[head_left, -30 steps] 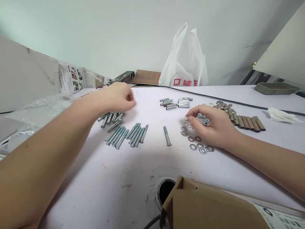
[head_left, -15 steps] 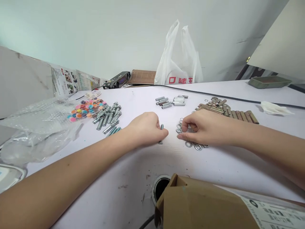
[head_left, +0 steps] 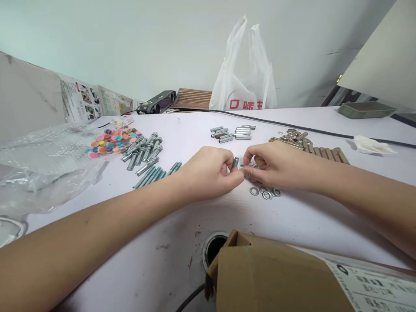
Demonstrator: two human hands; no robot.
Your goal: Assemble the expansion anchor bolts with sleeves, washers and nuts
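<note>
My left hand [head_left: 209,173] is closed round a silver bolt [head_left: 235,162], whose threaded end sticks up between the fingers. My right hand [head_left: 276,167] pinches its thumb and forefinger right against that bolt end; what they hold is too small to make out. Loose washers [head_left: 264,192] lie on the white table [head_left: 292,216] under and beside the right hand. A row of long bolts [head_left: 156,174] lies to the left of my left hand, with a heap of shorter bolts [head_left: 143,151] behind it.
Coloured round discs [head_left: 108,141] and clear plastic bags [head_left: 42,164] sit at the left. Short metal sleeves [head_left: 230,133], brass tubes [head_left: 325,152], a black cable [head_left: 308,128] and a white carrier bag [head_left: 243,82] lie further back. A cardboard box [head_left: 276,277] and a table hole [head_left: 212,251] are nearest me.
My left hand came back from the far bolt heap, took the single bolt off the table and lifted it. My right hand moved from the washers to the bolt's end.
</note>
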